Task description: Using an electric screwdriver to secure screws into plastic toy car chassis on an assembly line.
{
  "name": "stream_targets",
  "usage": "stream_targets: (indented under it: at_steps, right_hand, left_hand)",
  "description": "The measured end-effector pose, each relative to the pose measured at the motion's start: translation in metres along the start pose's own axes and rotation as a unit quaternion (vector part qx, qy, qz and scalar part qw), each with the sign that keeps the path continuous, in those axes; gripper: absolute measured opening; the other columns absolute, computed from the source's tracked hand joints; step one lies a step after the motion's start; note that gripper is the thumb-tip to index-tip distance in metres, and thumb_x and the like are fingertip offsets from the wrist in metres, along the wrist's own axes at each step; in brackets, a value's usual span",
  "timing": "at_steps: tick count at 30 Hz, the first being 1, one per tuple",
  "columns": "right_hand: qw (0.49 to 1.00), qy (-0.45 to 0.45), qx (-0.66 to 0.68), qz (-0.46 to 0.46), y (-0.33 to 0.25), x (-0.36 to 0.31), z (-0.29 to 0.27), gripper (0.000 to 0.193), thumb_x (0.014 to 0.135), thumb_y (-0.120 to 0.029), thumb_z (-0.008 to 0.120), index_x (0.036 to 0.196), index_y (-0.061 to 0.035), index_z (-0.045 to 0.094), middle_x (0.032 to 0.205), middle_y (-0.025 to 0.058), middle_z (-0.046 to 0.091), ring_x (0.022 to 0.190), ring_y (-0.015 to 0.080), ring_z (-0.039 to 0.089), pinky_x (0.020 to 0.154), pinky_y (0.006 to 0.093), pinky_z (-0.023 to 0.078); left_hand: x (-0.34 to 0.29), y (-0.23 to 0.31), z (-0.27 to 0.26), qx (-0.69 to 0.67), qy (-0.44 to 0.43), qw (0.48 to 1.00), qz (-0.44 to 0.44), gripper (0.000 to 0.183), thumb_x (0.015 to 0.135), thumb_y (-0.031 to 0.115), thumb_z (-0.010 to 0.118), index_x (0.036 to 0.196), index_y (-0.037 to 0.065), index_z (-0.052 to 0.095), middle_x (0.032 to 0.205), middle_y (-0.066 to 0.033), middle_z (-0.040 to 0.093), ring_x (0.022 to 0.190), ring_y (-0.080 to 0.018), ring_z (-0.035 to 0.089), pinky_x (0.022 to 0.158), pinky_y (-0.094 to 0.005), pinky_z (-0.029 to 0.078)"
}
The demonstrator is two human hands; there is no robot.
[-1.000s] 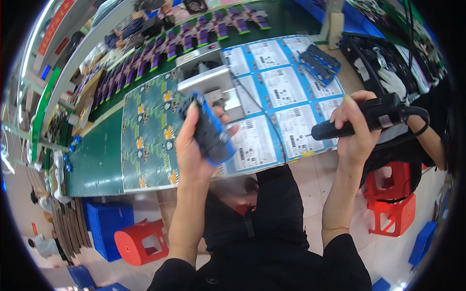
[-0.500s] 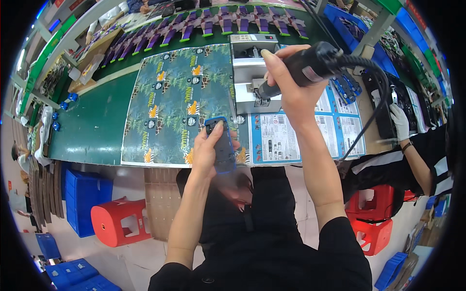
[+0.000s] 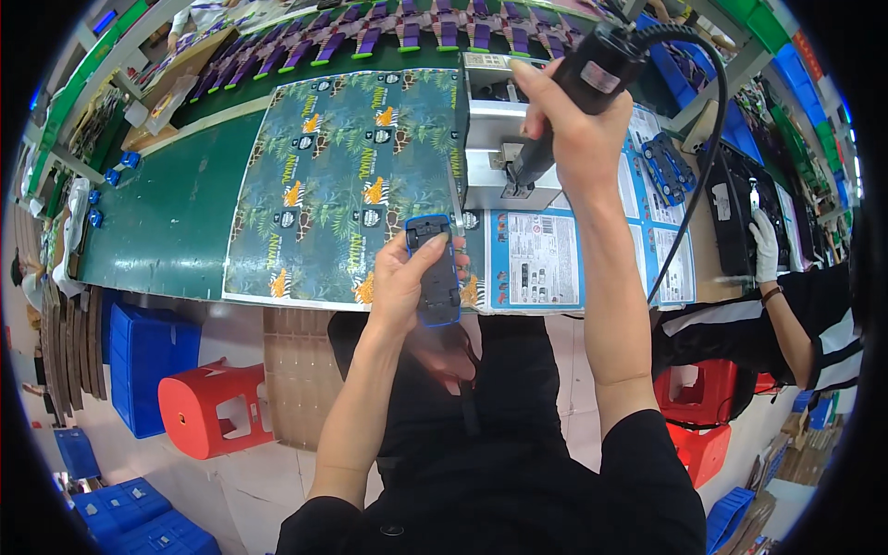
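Observation:
My left hand [image 3: 398, 285] grips a blue toy car [image 3: 438, 294] at the table's front edge, its black underside turned up and the thumb lying on it. My right hand [image 3: 592, 143] is wrapped round a black electric screwdriver [image 3: 597, 69], held at a slant. The screwdriver's lower end is at the small outlet on the front of a metal box that looks like a screw feeder [image 3: 490, 116]; whether the tip touches a screw is too small to tell. From the screwdriver's top a black cable [image 3: 717, 111] loops down to the right.
Printed sheets [image 3: 347, 185] cover the green table [image 3: 171, 208]. Blue car parts [image 3: 666, 168] lie right of the feeder. Purple and green items [image 3: 407, 32] line the far side. At right, a co-worker's gloved hand [image 3: 765, 245] is by a black case. A red stool [image 3: 208, 412] stands below left.
The view has shifted a little. The toy car's underside faces up more fully now. The screwdriver's lower end stays at the feeder outlet, with its handle slightly higher in the picture.

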State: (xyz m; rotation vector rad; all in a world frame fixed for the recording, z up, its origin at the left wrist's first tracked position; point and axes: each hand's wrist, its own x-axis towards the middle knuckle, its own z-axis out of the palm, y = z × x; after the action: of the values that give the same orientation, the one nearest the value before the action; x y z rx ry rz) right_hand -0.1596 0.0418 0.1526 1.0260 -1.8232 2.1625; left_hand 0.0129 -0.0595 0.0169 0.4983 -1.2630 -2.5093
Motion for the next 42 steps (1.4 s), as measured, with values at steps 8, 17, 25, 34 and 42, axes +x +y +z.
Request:
stream_targets:
  at_steps: [8,17,25,34,42]
  right_hand:
    - [0.951,-0.010,0.306,0.051,-0.034,-0.046,-0.008,0.011,0.089,-0.005,0.065,0.091,-0.0028,0.055,0.063,0.0050,0.051,0.051,0.0143,0.052,0.053,0.0312,0.047]
    - [0.960,-0.041,0.274,-0.044,-0.019,-0.075,0.030,0.005,0.094,-0.006,0.054,0.098,-0.0049,0.051,0.069,0.0052,0.050,0.055,0.0155,0.051,0.058,0.0338,0.047]
    - [0.974,-0.044,0.217,-0.038,-0.014,-0.080,0.039,0.009,0.092,-0.004,0.057,0.094,-0.0031,0.049,0.068,0.0063,0.050,0.053,0.0147,0.051,0.056,0.0324,0.049]
    - [0.967,-0.127,0.216,-0.037,0.002,-0.080,0.036,0.017,0.087,-0.002,0.063,0.087,-0.0037,0.046,0.067,0.0074,0.052,0.050,0.0134,0.049,0.052,0.0307,0.048]
    - [0.967,-0.098,0.236,-0.027,0.000,-0.083,0.041,0.024,0.079,0.004,0.072,0.079,-0.0047,0.049,0.066,0.0069,0.060,0.057,0.0088,0.053,0.056,0.0240,0.044]
  left_hand:
    - [-0.004,-0.002,-0.002,0.017,-0.003,0.999,0.040,0.027,0.093,0.013,0.063,0.115,0.000,0.056,0.108,-0.0164,0.067,0.090,-0.0220,0.069,0.074,-0.0360,0.061]
    - [-0.005,-0.005,-0.001,0.016,0.005,0.999,0.029,0.027,0.091,0.007,0.063,0.117,0.001,0.058,0.105,-0.0115,0.068,0.083,-0.0198,0.070,0.071,-0.0330,0.060]
    - [-0.005,-0.006,0.001,0.036,0.005,0.998,0.050,0.024,0.089,0.007,0.066,0.112,0.000,0.061,0.100,-0.0095,0.069,0.080,-0.0163,0.069,0.069,-0.0298,0.058]
    - [-0.006,-0.006,0.003,0.069,0.004,0.996,0.057,0.022,0.083,0.004,0.072,0.104,-0.001,0.064,0.091,-0.0071,0.070,0.076,-0.0127,0.067,0.066,-0.0272,0.055]
    - [-0.008,-0.003,0.004,0.066,0.007,0.996,0.062,0.021,0.082,0.003,0.072,0.102,-0.001,0.065,0.089,-0.0074,0.070,0.076,-0.0133,0.067,0.067,-0.0275,0.055]
